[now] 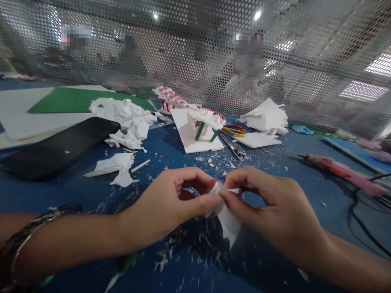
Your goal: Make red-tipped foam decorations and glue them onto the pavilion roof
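Note:
Low over the blue tabletop, my left hand (180,199) pinches a small piece of white tissue paper (229,221) between thumb and fingers. My right hand (269,199) grips the same tissue from the other side, and a thin twisted end sticks out between its fingertips. The loose part of the tissue hangs below both hands. Torn tissue scraps (117,167) and a thin white stick (140,165) lie beyond my left hand. Past my fingertips, a small white model with green legs (207,122) stands on a white board (185,134).
At left lie a black phone-like slab (58,148), green sheet (73,99) and crumpled tissue (122,113). Behind stand a pink-topped model (171,97), yellow-handled scissors (235,131), a metal cutter (231,147) and stacked tissue (265,118). A corded pink glue gun-like tool (345,173) lies right.

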The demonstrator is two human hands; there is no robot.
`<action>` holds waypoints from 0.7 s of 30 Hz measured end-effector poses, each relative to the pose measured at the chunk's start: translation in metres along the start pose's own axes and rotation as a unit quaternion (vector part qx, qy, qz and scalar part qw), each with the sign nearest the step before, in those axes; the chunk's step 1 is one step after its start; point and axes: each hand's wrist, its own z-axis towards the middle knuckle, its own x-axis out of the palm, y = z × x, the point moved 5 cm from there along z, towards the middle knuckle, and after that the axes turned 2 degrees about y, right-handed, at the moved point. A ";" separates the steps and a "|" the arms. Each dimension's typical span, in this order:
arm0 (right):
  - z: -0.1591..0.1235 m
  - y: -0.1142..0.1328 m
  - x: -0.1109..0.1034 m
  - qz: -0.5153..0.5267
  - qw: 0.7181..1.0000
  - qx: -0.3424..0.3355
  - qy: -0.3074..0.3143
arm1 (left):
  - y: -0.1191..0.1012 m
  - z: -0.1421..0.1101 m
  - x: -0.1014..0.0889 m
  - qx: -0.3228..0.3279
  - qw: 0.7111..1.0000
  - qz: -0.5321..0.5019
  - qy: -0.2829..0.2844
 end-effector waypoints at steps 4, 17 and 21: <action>-0.001 0.002 0.003 0.006 1.000 0.005 -0.002 | -0.001 -0.001 0.001 0.008 1.000 0.021 -0.001; 0.000 -0.006 0.004 0.105 0.993 0.027 0.035 | -0.003 0.000 -0.004 0.037 0.998 0.046 -0.004; -0.001 -0.009 0.005 0.152 0.986 0.044 0.048 | -0.004 0.003 -0.004 0.041 0.999 0.022 -0.002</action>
